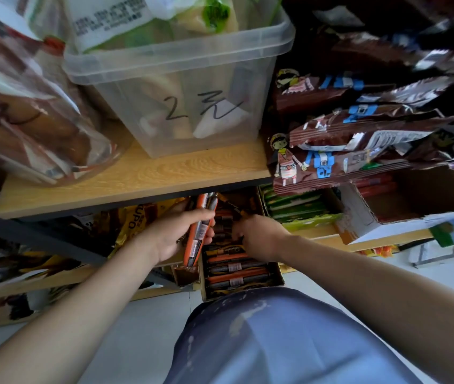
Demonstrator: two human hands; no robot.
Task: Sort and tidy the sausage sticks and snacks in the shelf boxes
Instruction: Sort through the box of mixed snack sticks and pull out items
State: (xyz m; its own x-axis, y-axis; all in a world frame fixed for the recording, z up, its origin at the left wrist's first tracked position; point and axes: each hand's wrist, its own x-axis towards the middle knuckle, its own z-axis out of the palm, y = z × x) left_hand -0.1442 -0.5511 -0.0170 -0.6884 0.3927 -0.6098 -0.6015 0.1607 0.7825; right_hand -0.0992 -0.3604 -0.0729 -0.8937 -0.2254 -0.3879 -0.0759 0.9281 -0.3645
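Observation:
My left hand grips a bundle of orange-and-dark sausage sticks, held upright just under the wooden shelf edge. Below lies a brown cardboard box on the lower shelf, filled with rows of sausage sticks lying crosswise. My right hand reaches into the far end of that box, fingers curled down among the sticks; what they hold is hidden.
A clear plastic bin marked "2" stands on the wooden upper shelf. Brown snack packets pile up at right above an open white carton. Green packets sit beside the box, yellow bags at left.

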